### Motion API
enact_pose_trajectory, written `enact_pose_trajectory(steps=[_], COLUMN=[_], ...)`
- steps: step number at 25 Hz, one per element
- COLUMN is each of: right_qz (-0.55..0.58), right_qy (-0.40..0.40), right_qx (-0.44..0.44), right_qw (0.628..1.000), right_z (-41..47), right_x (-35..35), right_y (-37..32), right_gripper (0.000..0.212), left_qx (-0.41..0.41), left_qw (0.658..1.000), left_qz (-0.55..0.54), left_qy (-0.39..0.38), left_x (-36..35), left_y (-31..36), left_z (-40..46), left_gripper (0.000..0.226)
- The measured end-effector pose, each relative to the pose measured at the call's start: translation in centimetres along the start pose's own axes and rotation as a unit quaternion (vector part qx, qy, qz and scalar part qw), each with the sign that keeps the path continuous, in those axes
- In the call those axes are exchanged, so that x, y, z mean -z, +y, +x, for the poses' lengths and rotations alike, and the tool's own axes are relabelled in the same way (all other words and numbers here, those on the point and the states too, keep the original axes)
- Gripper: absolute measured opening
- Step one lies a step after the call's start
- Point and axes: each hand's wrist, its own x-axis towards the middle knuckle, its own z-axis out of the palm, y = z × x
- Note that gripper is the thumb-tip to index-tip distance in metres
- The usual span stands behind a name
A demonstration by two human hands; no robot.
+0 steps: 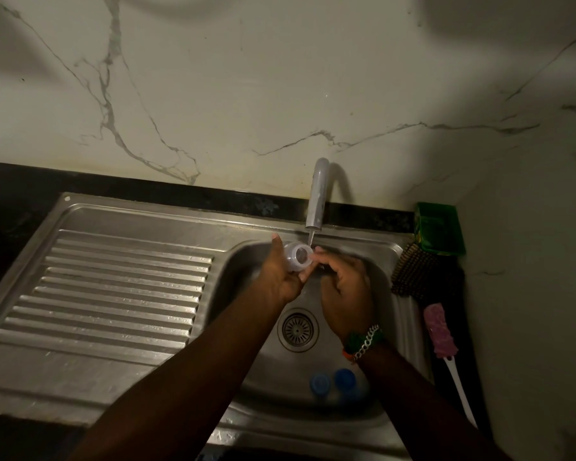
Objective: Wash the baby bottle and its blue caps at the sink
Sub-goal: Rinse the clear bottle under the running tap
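Nearest, below both wrists, two blue caps [333, 382] lie side by side on the floor of the steel sink [384, 287]; the dim light leaves it unclear whether they touch. Beyond them, between the forearms, sits the round drain [297, 330]. Further up, the left hand [281, 277] reaches in from the lower left, its fingers curled round the clear baby bottle [296, 257], which is held with its open mouth tilted toward the camera. The right hand [345, 287], wearing a chain bracelet [366, 342] at the wrist, comes in from the lower right; its fingertips [316, 257] pinch the bottle's rim. Just above the hands, a thin stream runs from the tap [316, 197] onto the rim. To the right of the right hand, a pink brush [441, 331], a dark bristle brush [413, 272] and a green box [439, 227] rest on the surface.
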Motion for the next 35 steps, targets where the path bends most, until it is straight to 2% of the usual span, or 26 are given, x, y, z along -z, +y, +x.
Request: enact_pose_trajectory(steps=[2, 5, 8, 14, 18, 21, 23, 25, 28, 30, 32, 35], right_qz=[-0.016, -0.095, -0.207, -0.343, -0.284, -0.328, -0.244, -0.229, -0.279, -0.220, -0.195, -0.299], right_qy=[0.009, -0.047, -0.116, -0.148, -0.176, -0.176, -0.228, -0.256, -0.252, -0.280, -0.302, -0.290], right_qx=[0.017, 0.021, 0.026, 0.025, -0.006, -0.017, -0.042, -0.047, -0.034, -0.028, -0.050, -0.095], right_qw=[1.000, 0.994, 0.971, 0.927, 0.943, 0.928, 0.942, 0.938, 0.926, 0.934, 0.932, 0.904], right_z=[0.3, 0.5, 1.0, 2.4, 3.0, 3.3, 3.9, 4.6, 5.0, 5.1, 5.1, 4.1], right_x=[0.3, 0.6, 0.6, 1.6, 1.2, 0.9, 1.0, 1.1, 1.0, 0.7, 0.5, 0.4], right_y=[0.3, 0.4, 0.3, -0.3, -0.9, -0.9, -1.0, -1.1, -1.4, -1.8, -1.7, -0.8], right_gripper=[0.033, 0.041, 0.054, 0.064, 0.072, 0.074, 0.064, 0.049, 0.053, 0.054, 0.054, 0.062], left_qx=[0.017, 0.048, 0.058, 0.028, 0.005, -0.015, -0.041, -0.072, -0.122, -0.148, -0.153, -0.147], left_qw=[0.999, 0.998, 0.998, 0.999, 0.999, 0.999, 0.999, 0.996, 0.991, 0.987, 0.982, 0.961], left_qz=[-0.023, -0.023, -0.014, 0.009, -0.005, 0.006, 0.020, 0.048, 0.060, 0.061, 0.113, 0.233], left_qy=[0.031, 0.033, 0.026, 0.024, 0.037, 0.031, 0.030, 0.002, -0.004, 0.023, 0.024, 0.018], left_x=[-0.2, -0.6, -0.8, -0.7, -0.9, -1.1, -0.8, -0.3, 0.2, 0.3, 0.8, 2.0], left_y=[-0.3, -0.6, -0.8, -0.6, -0.6, -0.6, -0.9, -1.6, -1.2, -0.7, -0.7, -1.3], left_z=[0.2, 0.1, 0.2, 0.3, 0.3, 0.2, 0.5, 0.6, 0.7, 1.1, 1.2, 0.9], left_gripper=[0.073, 0.067, 0.062, 0.060, 0.059, 0.056, 0.057, 0.055, 0.047, 0.047, 0.048, 0.038])
